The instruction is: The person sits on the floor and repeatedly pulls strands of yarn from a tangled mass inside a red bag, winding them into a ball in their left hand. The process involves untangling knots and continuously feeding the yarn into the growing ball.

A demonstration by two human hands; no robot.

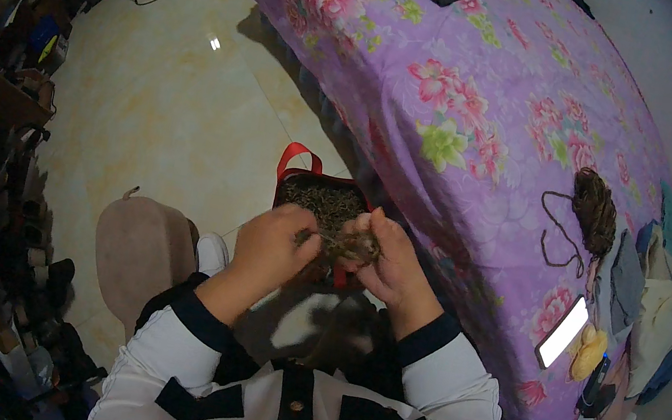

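Both my hands work close together above an open bag with a red strap point(300, 155), filled with a dark brown, crinkled tangle that looks like yarn point(326, 199). Between the fingers of my right hand point(395, 260) sits a small brownish clump of fibre point(361, 248), probably yarn. My left hand point(273, 241) has its thumb and fingers pinched at the clump's left side, seemingly on a strand; motion blur hides the detail there.
To the right, a bed with a purple floral sheet point(465, 184) holds a brown yarn skein point(594, 215), a lit phone point(562, 332) and folded clothes point(654, 313). A brown padded seat point(138, 251) stands at left, near crowded shoe shelves point(33, 228).
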